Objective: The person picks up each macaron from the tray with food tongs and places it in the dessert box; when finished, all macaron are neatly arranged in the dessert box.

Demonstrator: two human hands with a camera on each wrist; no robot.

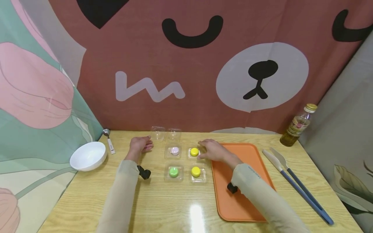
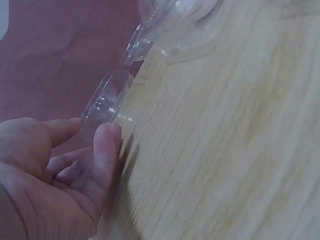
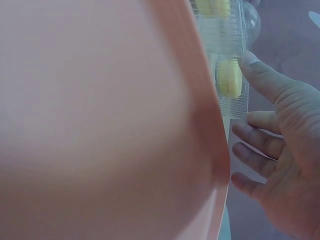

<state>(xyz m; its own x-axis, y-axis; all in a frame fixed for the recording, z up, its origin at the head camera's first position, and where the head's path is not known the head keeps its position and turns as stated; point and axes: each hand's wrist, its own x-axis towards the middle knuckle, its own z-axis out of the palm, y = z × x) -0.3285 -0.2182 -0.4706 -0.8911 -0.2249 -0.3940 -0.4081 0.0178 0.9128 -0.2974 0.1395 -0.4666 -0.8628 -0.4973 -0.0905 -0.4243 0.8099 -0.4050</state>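
In the head view my left hand [image 1: 141,146] is beside the left end of a clear plastic box [image 1: 158,133], its fingers slightly bent. The left wrist view shows the fingertips at that clear box's edge; I cannot tell whether they press on it. My right hand [image 1: 214,150] spreads its thumb and forefinger at two corners of a clear box with a yellow macaron [image 1: 194,151]. In the right wrist view, the thumb overlaps this box. Another yellow macaron [image 1: 196,171], a green macaron [image 1: 173,172] and a lilac macaron [image 1: 175,150] lie in similar boxes.
An orange tray [image 1: 233,207] lies under my right forearm. Right of it are two blue-handled spreaders [image 1: 303,191] and an oil bottle [image 1: 297,127]. A white bowl [image 1: 88,156] and a measuring spoon [image 1: 109,142] are at the left. Another clear box [image 1: 174,134] stands near the back edge.
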